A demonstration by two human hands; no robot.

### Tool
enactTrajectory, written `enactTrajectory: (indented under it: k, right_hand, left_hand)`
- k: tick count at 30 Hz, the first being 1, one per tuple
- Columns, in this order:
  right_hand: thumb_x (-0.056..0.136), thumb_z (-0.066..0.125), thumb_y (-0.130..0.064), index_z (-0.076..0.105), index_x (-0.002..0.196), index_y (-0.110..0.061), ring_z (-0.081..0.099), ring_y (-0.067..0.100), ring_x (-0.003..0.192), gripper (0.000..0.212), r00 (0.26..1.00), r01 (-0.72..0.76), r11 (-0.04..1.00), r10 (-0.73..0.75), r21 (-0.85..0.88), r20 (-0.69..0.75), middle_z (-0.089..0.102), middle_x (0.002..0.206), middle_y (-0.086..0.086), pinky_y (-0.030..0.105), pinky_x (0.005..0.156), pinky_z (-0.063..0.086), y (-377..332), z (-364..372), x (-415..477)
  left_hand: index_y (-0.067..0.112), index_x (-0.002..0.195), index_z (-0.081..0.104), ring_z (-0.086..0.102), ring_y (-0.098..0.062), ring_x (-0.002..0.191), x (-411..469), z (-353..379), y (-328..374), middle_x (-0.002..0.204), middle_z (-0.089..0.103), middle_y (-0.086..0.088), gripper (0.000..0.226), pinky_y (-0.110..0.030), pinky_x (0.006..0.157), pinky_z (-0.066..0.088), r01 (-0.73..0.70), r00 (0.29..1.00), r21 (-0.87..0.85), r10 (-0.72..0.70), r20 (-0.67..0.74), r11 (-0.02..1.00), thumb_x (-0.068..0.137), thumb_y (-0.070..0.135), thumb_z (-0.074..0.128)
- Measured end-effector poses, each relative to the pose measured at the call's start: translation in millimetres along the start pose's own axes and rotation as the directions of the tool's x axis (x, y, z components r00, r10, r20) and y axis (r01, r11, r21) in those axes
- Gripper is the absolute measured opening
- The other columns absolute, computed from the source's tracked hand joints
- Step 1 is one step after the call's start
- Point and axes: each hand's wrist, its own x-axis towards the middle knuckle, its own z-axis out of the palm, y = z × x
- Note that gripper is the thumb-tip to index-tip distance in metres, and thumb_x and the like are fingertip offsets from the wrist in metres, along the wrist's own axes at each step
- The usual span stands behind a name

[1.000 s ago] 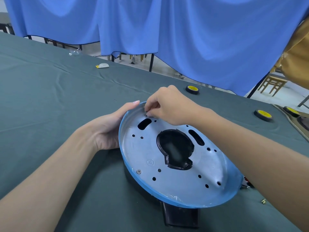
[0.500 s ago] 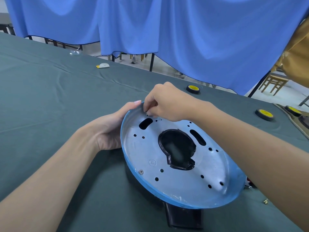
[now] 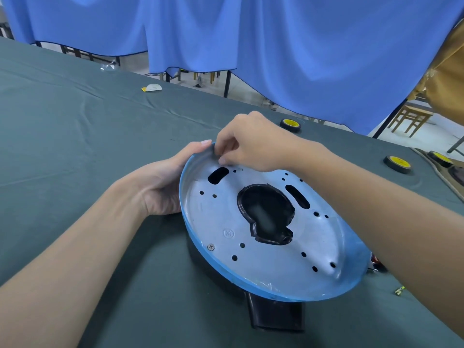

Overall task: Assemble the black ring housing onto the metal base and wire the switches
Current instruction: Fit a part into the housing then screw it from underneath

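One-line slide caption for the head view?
Left hand grips metal base atop black housing; right hand works at its far rim.

Access around the metal base (image 3: 271, 247), which sits on the green cloth (image 3: 75, 146).

- **Left flank:** the left hand (image 3: 160, 187) grips the rim, and its forearm runs in from the near left and closes that side.
- **Far rim:** the right hand (image 3: 253, 144) has its fingertips bunched there, and its forearm crosses above the base's right edge.
- **Near edge:** a tab of the black housing (image 3: 276, 316) juts out from beneath.
- **Right:** red wires (image 3: 375, 262) lie just beside the rim, a small brass part (image 3: 399, 290) lies near, and tape rolls (image 3: 290, 125) stand farther off.
- **Free room:** bare cloth stretches wide at the far left. Between the forearms, the base's face lies open from above.
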Motion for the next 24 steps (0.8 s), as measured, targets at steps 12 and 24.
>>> enactTrajectory:
  k: [12, 24]
  right_hand:
    - [0.086, 0.067, -0.018, 0.073, 0.081, -0.017, 0.056, 0.004, 0.071, 0.007, 1.000, 0.020, 1.000, -0.020, -0.016, 0.001, 0.069, 0.072, -0.002, 0.034, 0.076, 0.055, 1, 3, 3]
    - [0.087, 0.066, -0.020, 0.074, 0.085, -0.015, 0.057, 0.011, 0.074, 0.009, 0.998, 0.053, 0.998, -0.053, -0.032, -0.027, 0.070, 0.075, -0.001, 0.032, 0.075, 0.052, 4, 8, -2]
  left_hand:
    - [0.019, 0.089, 0.079, 0.073, -0.020, 0.086, 3, -4, -1, 0.101, 0.075, -0.004, 0.046, -0.034, 0.069, 0.058, -0.007, 0.999, -0.001, 0.007, 0.032, 1.000, 0.075, 0.062, 0.068]
    - [0.022, 0.084, 0.077, 0.071, -0.019, 0.077, 0, -2, -1, 0.090, 0.074, -0.001, 0.036, -0.031, 0.065, 0.057, -0.051, 0.998, 0.045, 0.049, 0.050, 0.998, 0.078, 0.055, 0.066]
